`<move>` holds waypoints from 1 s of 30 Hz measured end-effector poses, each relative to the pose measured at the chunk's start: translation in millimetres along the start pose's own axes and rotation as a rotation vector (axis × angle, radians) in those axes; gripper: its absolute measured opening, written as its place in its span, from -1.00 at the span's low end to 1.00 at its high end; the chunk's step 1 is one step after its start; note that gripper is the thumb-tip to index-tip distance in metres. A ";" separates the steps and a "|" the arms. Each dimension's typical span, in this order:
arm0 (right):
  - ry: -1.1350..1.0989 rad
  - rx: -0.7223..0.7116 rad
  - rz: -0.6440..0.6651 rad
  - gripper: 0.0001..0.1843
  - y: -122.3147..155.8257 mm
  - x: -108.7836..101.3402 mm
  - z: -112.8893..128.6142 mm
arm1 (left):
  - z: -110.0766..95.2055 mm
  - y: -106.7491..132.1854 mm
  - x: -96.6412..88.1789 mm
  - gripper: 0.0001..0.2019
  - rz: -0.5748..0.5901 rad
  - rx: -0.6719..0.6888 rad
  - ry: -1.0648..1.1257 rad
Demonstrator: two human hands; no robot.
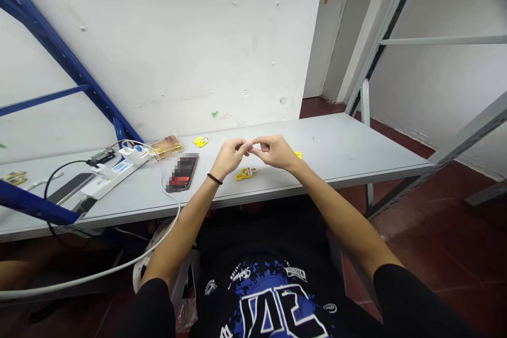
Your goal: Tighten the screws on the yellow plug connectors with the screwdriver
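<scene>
My left hand and my right hand meet above the grey table, fingertips pinched together on something too small to make out. A black band circles my left wrist. Right below the hands a small yellow figure lies on the table. Another yellow piece peeks out behind my right hand, and a third lies farther back near the wall.
A phone lies left of the hands with a white cable running off the table edge. A white power strip with plugs, a brown packet and blue shelf beams are at the left. Grey shelving stands at the right.
</scene>
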State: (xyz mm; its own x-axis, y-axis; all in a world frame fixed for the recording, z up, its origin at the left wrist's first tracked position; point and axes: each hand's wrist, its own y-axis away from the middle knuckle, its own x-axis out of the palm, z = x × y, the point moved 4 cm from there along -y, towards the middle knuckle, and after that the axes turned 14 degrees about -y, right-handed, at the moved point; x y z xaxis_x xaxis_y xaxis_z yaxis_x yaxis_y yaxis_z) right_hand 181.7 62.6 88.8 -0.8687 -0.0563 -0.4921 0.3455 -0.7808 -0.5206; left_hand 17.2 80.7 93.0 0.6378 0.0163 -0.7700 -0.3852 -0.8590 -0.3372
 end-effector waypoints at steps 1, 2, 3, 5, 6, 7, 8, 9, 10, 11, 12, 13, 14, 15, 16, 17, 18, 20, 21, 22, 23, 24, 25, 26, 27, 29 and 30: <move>-0.011 -0.004 -0.033 -0.62 -0.1 -5.2 0.1 | -2.0 -3.5 1.7 -0.56 -0.019 -0.008 0.027; -0.021 -0.009 -0.054 -0.60 -0.1 -10.3 0.2 | -3.6 -6.9 4.1 -0.56 -0.028 -0.011 0.051; -0.030 -0.014 -0.068 -0.59 0.0 -15.3 0.2 | -4.7 -10.2 7.2 -0.56 -0.026 -0.012 0.077; -0.042 -0.015 -0.061 -0.59 0.3 -24.5 -0.5 | -6.2 -15.9 15.0 -0.55 0.008 -0.005 0.139; -0.045 -0.011 -0.045 -0.60 0.5 -28.7 -1.1 | -6.7 -18.0 19.2 -0.54 0.030 -0.002 0.171; -0.045 -0.005 -0.020 -0.62 0.8 -32.6 -1.8 | -7.0 -19.5 23.3 -0.54 0.053 -0.002 0.201; -0.042 0.000 0.006 -0.64 1.1 -36.2 -2.6 | -7.2 -20.4 27.0 -0.53 0.072 -0.007 0.228; -0.037 0.002 0.035 -0.66 1.6 -39.5 -3.2 | -7.4 -20.7 30.3 -0.53 0.088 -0.016 0.250; -0.031 0.000 0.062 -0.67 2.0 -42.5 -3.8 | -7.7 -20.4 33.0 -0.53 0.102 -0.028 0.266; -0.026 -0.008 0.083 -0.68 2.5 -45.4 -4.1 | -8.2 -19.8 35.1 -0.52 0.113 -0.041 0.278; -0.020 -0.019 0.097 -0.69 3.0 -48.2 -4.5 | -8.8 -18.9 36.6 -0.52 0.123 -0.052 0.289; -0.014 -0.027 0.107 -0.69 3.4 -50.8 -5.2 | -9.7 -17.9 37.5 -0.51 0.134 -0.058 0.300; -0.007 -0.028 0.111 -0.69 3.7 -53.3 -6.4 | -10.7 -16.7 37.8 -0.49 0.148 -0.058 0.312; 0.000 -0.020 0.117 -0.69 3.9 -55.4 -8.2 | -11.6 -15.6 37.5 -0.48 0.165 -0.055 0.323; 0.007 0.001 0.124 -0.69 4.1 -57.1 -10.8 | -12.2 -14.3 36.6 -0.47 0.182 -0.049 0.325; 0.015 0.038 0.140 -0.69 4.2 -58.3 -14.4 | -12.2 -13.0 35.0 -0.48 0.197 -0.042 0.313; 0.026 0.092 0.171 -0.69 4.4 -58.5 -19.0 | -11.5 -11.6 32.5 -0.48 0.205 -0.037 0.282; 0.067 0.230 0.264 -0.70 6.0 -57.2 -29.5 | -8.3 -8.2 26.1 -0.50 0.219 -0.015 0.169; 0.092 0.302 0.314 -0.71 7.4 -56.3 -34.8 | -6.1 -6.0 22.8 -0.52 0.231 0.006 0.102; 0.117 0.363 0.357 -0.71 9.2 -56.0 -39.5 | -3.6 -3.4 20.0 -0.54 0.253 0.034 0.041; 0.137 0.406 0.383 -0.70 11.1 -56.7 -43.2 | -0.7 -0.2 17.6 -0.56 0.278 0.062 -0.010; 0.150 0.428 0.386 -0.69 12.8 -58.9 -45.7 | 2.8 3.3 15.6 -0.56 0.303 0.084 -0.053; 0.155 0.434 0.372 -0.67 14.7 -62.6 -47.2 | 6.7 7.2 13.9 -0.56 0.319 0.096 -0.089; 0.153 0.427 0.346 -0.65 16.7 -67.6 -47.8 | 10.7 11.3 12.6 -0.55 0.328 0.100 -0.124; 0.149 0.412 0.309 -0.62 18.9 -73.9 -47.6 | 14.4 15.7 11.7 -0.52 0.332 0.099 -0.159; 0.139 0.380 0.226 -0.60 23.7 -87.9 -45.7 | 19.8 24.4 11.9 -0.43 0.338 0.094 -0.237; 0.139 0.369 0.187 -0.60 25.9 -94.5 -44.2 | 21.3 28.3 12.7 -0.39 0.340 0.087 -0.282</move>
State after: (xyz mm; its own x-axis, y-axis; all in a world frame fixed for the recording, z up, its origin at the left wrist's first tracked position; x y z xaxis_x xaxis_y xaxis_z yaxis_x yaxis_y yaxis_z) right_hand 288.4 75.2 91.0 -0.7386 -0.1533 -0.6565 0.3202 -0.9367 -0.1415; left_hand 0.2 67.6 62.2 0.2636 -0.1101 -0.9583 -0.6039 -0.7935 -0.0749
